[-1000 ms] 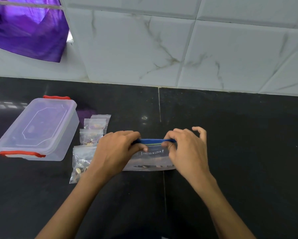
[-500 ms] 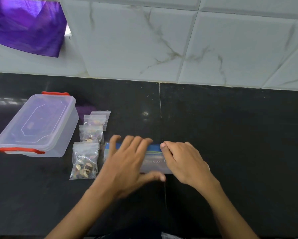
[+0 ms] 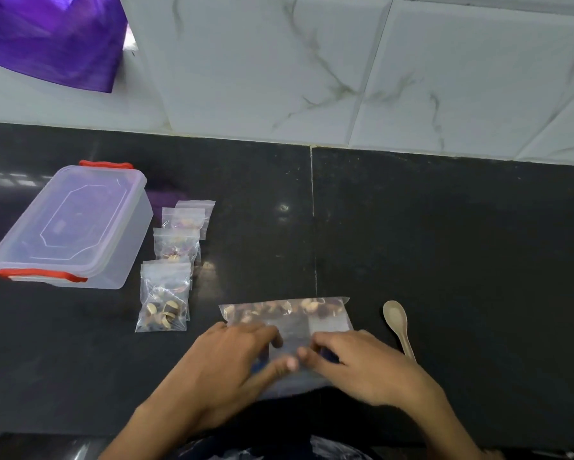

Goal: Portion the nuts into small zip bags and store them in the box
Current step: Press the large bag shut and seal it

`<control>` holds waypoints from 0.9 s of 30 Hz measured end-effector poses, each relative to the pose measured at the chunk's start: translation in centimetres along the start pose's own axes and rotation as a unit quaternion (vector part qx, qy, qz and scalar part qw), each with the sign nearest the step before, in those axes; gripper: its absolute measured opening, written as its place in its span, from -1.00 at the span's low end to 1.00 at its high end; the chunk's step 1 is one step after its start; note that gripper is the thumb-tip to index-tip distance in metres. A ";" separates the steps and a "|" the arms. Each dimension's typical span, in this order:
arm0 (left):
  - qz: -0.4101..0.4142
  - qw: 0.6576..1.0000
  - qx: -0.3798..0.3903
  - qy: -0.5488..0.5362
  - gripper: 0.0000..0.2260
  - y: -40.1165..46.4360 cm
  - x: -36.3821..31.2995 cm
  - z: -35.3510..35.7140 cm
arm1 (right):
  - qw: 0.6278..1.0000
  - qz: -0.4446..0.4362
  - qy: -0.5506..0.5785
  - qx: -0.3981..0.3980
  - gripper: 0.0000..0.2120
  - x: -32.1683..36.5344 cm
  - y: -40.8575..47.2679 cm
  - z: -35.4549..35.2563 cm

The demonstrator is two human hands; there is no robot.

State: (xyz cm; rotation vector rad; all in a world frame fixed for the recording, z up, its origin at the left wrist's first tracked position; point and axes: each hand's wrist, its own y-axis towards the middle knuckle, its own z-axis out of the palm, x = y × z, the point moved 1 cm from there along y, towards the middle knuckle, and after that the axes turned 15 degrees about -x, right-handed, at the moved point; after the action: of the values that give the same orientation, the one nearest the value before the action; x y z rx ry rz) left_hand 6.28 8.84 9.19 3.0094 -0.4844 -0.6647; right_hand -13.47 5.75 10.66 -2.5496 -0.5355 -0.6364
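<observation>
Black stone counter against a marbled white tile wall; purple cloth hangs at the wall's top left corner.

We've got the big zip bag flat at the counter's near edge, about midway along it, nuts bunched toward its far end. That probably keeps them clear of the closure end, which sits under our hands.

Left hand: fingers lie loosely curved on the bag's near-left part, thumb reaching toward the middle. Looks like pressing, not a wrap-around grip. Right hand: fingers bent, tips meeting the plastic just beside the left thumb; we can't tell whether it pinches the film or only presses on it. Blur hides the seal itself. Our guess: we're closing or flattening the supply bag.

Wooden spoon lies just right of the bag, near the near edge, bowl pointing away from us, handy for the right hand.

Small filled bags sit in an overlapping row running from mid-counter toward the wall, on the left half. They lie right beside the box, so it's a short move in.

Box sits by the left edge, lid on, red clips at both ends. So nothing is stored yet; the lid must come off first.

Risk: slick bags may slide when gathered.
</observation>
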 end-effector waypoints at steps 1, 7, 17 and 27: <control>-0.021 0.999 -0.005 -0.039 -0.36 0.3 0.3 -0.2 | 1.000 -0.003 0.014 0.008 -0.63 -0.1 0.1 -0.2; -0.072 0.997 -0.019 0.018 -0.63 4.4 3.9 0.9 | 0.983 -0.014 0.010 -0.180 -0.81 -3.1 5.4 -0.7; -0.059 0.994 0.063 -0.063 -0.85 6.2 7.3 4.1 | 0.998 0.045 0.027 -0.024 -0.68 -4.9 8.5 0.5; 0.241 0.937 -0.224 0.118 -0.77 2.6 8.7 5.0 | 0.939 -0.154 -0.137 -0.275 -0.70 -4.4 6.3 3.6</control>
State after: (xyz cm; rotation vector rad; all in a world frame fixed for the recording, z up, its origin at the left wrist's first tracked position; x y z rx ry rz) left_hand 10.88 3.98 1.30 2.3639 -0.8748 -0.3142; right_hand -12.90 1.29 3.42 -3.1430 -0.9857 -0.6002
